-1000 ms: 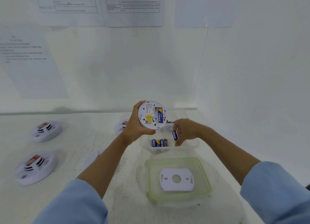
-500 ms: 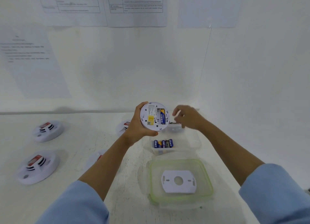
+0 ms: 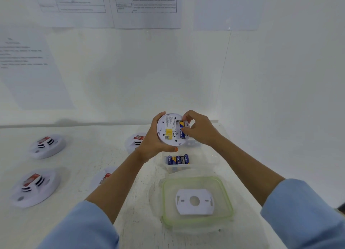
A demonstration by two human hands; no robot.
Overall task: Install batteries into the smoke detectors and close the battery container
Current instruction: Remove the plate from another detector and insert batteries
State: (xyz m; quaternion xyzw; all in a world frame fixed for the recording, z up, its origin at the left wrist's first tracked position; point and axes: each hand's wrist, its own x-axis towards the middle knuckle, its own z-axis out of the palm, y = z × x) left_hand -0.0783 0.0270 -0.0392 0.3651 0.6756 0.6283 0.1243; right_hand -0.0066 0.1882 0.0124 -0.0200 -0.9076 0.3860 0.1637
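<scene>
My left hand (image 3: 152, 144) cradles the smoke detector (image 3: 168, 126) from behind, its fingers (image 3: 160, 116) curled over the far rim and the thumb hooked under the near edge. That turns the open back towards me and brings the battery bay into view. My right hand (image 3: 200, 132) comes in from the opposite side, forefinger and thumb curled close and pinching the blue AA battery (image 3: 182, 131), which lies lengthwise in the bay. I judge I am seating this cell against its contacts, but I cannot tell whether it is fully home. The slot just beside it looks unfilled, so a second cell is probably needed. Directly below my fingers, on the table (image 3: 84, 155), stands the clear battery container (image 3: 212, 160), with the spare batteries (image 3: 178, 159) lined up inside, close enough for a short reach. Nearer me than that lies its green-rimmed lid (image 3: 228, 196), off the box, and the white mounting plate (image 3: 195, 201) is parked on it, where it will not stray. The other detectors (image 3: 46, 146) sit well out to the left of my left hand, out of the way.
</scene>
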